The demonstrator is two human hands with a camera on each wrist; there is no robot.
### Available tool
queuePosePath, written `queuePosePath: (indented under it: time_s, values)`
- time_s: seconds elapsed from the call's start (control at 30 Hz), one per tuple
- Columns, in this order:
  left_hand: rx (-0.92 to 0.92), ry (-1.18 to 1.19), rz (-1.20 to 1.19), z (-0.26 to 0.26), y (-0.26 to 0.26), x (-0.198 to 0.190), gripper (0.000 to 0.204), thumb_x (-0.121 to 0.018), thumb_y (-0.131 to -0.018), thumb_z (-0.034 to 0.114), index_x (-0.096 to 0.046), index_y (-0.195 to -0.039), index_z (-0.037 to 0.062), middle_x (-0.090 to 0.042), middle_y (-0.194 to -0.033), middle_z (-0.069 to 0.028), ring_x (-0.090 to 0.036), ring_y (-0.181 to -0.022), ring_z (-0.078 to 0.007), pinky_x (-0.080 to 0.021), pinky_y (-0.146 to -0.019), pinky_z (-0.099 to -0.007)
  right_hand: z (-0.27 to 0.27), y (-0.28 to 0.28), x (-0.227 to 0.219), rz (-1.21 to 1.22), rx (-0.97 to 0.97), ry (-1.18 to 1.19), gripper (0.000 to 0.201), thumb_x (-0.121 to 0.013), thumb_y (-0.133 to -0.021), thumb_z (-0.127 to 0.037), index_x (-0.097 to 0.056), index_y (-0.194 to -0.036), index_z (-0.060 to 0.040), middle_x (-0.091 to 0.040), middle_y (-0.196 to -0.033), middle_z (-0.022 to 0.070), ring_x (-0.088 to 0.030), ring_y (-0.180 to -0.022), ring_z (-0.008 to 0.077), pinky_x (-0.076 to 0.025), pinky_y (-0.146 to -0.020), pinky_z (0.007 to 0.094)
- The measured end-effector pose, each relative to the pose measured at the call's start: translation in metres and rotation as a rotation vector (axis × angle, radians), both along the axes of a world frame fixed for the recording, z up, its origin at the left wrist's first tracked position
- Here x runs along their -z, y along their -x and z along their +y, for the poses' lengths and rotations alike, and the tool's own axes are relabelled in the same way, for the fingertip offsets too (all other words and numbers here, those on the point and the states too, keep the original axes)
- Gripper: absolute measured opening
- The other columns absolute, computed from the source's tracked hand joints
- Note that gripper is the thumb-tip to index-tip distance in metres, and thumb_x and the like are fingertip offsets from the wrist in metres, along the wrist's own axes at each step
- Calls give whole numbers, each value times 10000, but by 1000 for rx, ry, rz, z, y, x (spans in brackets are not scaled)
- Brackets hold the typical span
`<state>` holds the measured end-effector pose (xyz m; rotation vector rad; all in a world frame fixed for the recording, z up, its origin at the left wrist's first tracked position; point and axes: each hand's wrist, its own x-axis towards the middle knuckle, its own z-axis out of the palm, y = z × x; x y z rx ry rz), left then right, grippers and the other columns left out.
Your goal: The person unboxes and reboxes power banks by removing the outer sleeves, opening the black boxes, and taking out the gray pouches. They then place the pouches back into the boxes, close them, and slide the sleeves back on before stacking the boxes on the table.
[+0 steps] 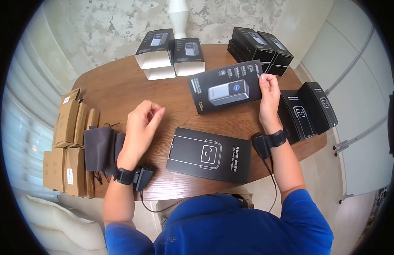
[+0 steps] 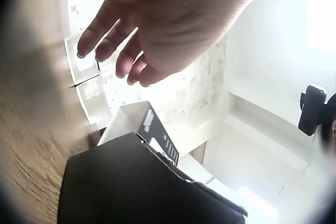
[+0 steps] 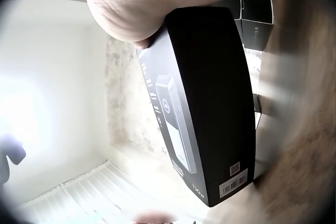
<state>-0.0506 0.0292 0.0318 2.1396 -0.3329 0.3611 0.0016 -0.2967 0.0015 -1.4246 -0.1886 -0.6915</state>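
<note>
Brown table (image 1: 116,89) carries the box (image 1: 188,157) near its front edge. Over its right half, the right hand (image 1: 269,100) pinches one end of the sleeve (image 1: 226,94); left of that, the left hand (image 1: 140,126) hovers, fingers loosely bent, slightly apart.

— See the black printed sleeve (image 1: 224,91)?
— Yes. Held tilted above the wooden table (image 1: 125,87), picturing 1 silver device beside gold "130W". Gapes at 1 end, white inside.
— Notice a barcode?
— On a plain black side, under 1 square code.
— And the black box (image 1: 190,159)?
— Lies flat below, slightly angled, with 1 framed line-drawn face and white lettering on top.
</note>
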Motion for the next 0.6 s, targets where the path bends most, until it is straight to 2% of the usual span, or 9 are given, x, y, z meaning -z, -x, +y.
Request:
queuePosePath:
  time_s: [0.03,0.17,0.27,0.33,0.37,0.43,0.47,0.57,0.6]
  values:
    - [10,-19,-28,-2,2,-2,147,-655,-860,107,-593,-822,-21,-558,-749,-82,-487,-603,-149,-414,-556,-294,3,3,-2,-50,9,100,153,-549,-972,-199,-549,-968,-46,-558,-893,-18,-498,-839,49,-401,-771,204]
    - [66,6,-110,-5,1,0,124,-661,-853,95,-607,-859,-16,-561,-811,-81,-504,-628,-152,-437,-578,-288,12,15,-13,-128,-28,152,134,-563,-964,-171,-551,-965,-38,-546,-869,-22,-495,-817,44,-393,-760,190]
    - [98,67,-130,-3,-2,4,138,-687,-826,89,-627,-904,-7,-583,-879,-85,-545,-708,-184,-467,-643,-292,15,20,-16,-140,-37,211,130,-570,-959,-158,-556,-952,-28,-554,-892,-13,-501,-851,52,-398,-782,197]
    - [81,-2,-274,-4,-2,5,241,-727,-779,107,-633,-983,20,-587,-962,-68,-541,-860,-167,-440,-756,-274,18,22,-17,-169,-47,235,122,-578,-949,-145,-557,-936,-25,-566,-942,15,-517,-888,82,-405,-816,219]
    - [71,-1,-273,-4,-2,5,241,-727,-779,107,-633,-983,20,-587,-962,-68,-541,-860,-167,-440,-756,-274,18,23,-17,-169,-56,236,122,-578,-949,-145,-557,-936,-25,-566,-942,15,-517,-888,82,-405,-816,219]
    - [99,-67,-280,-5,-2,5,438,-768,-733,152,-608,-1123,38,-579,-1106,-96,-539,-1019,-228,-427,-890,-318,15,24,-16,-206,-92,350,99,-593,-929,-122,-564,-918,-28,-575,-1004,55,-534,-938,128,-407,-859,254]
    - [87,-66,-278,-6,-1,5,438,-768,-733,152,-608,-1123,38,-579,-1106,-96,-539,-1019,-228,-427,-890,-318,18,25,-17,-206,-104,352,99,-593,-929,-122,-564,-918,-28,-575,-1004,55,-534,-938,128,-407,-859,254]
    - [211,-81,-155,-10,1,6,678,-811,-677,210,-522,-1265,34,-531,-1265,-139,-467,-1204,-303,-344,-1039,-379,25,31,-23,-263,-208,316,74,-603,-912,-106,-572,-899,-40,-576,-1034,80,-535,-969,162,-399,-892,287]
    - [200,-78,-153,-8,-1,9,678,-811,-677,210,-522,-1265,34,-531,-1265,-139,-467,-1204,-303,-344,-1039,-379,25,33,-24,-275,-216,349,68,-605,-908,-101,-575,-892,-42,-579,-1035,78,-528,-989,168,-394,-904,296]
